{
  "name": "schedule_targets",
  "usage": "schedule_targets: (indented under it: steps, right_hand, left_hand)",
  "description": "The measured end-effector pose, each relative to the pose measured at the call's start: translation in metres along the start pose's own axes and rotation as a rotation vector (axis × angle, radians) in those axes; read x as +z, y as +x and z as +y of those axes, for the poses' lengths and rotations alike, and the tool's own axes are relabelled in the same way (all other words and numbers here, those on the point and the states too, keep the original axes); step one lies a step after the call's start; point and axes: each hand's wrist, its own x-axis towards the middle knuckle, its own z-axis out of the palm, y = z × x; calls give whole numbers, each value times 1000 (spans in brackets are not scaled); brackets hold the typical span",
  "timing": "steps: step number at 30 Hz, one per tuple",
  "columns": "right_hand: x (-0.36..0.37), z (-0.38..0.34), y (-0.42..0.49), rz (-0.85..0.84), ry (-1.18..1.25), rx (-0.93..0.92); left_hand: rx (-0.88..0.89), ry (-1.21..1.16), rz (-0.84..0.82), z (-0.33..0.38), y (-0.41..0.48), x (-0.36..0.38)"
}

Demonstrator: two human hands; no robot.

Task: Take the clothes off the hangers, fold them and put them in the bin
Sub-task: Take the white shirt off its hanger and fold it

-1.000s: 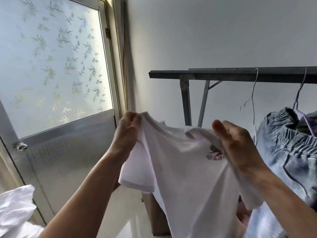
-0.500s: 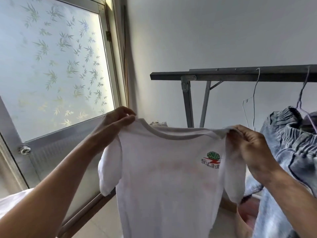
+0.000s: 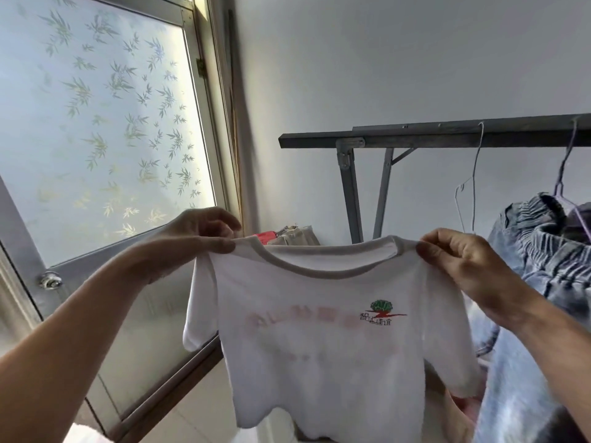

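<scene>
Right now I am looking at the white T-shirt [image 3: 319,340] hanging spread out in mid-air in front of the camera, off any hanger, with a small tree logo [image 3: 381,312] facing me. The left hand [image 3: 198,239] is pinching the shoulder on the left of the view, just beside the collar, with thumb and curled fingers clamped together on the cloth. The right hand [image 3: 463,263] is gripping the opposite shoulder the same way, its fingers and thumb closing tight on the fabric. Between the two hands the collar is sagging in a shallow curve, and both short sleeves are drooping outside the grips. The hem is dangling free near the bottom of the view. Faint pinkish lettering is showing through the chest, too blurred for me to read.

Behind the shirt a dark metal rack rail [image 3: 415,138] is running across to the right edge on grey legs. A bare white wire hanger [image 3: 472,199] is hanging from it, and right of that a purple hanger [image 3: 565,174] is carrying a pale blue denim garment [image 3: 543,270], which is hanging just beside the right forearm. Something red and beige [image 3: 287,236] is peeking over the collar, possibly a bag, though I cannot be sure. A frosted glass door [image 3: 96,123] with a bamboo-leaf pattern is filling the left side, with a round metal latch [image 3: 49,280] low on its frame.
</scene>
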Motion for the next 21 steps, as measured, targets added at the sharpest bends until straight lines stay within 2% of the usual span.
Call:
schedule_targets:
  steps: [3,7,11,14,17,21]
  right_hand:
    - [3,-5,-2,-80,62,62]
    - [1,-11,-2,-77,107,101]
    - [2,-14,0,-104,32,56]
    - [2,-14,-1,-158,-82,0]
    - [3,-12,6,-94,-86,-72]
    - [4,-11,5,-120,-33,-73]
  left_hand:
    - [-37,59,-10,0,0,-2]
    - [-114,56,143,2,3,4]
    - [-30,3,225,3,-5,3]
    - [-31,-39,147,0,-12,-5]
    - [-8,-59,80,-2,-19,-14]
    - [27,-5,18,-8,-26,-19]
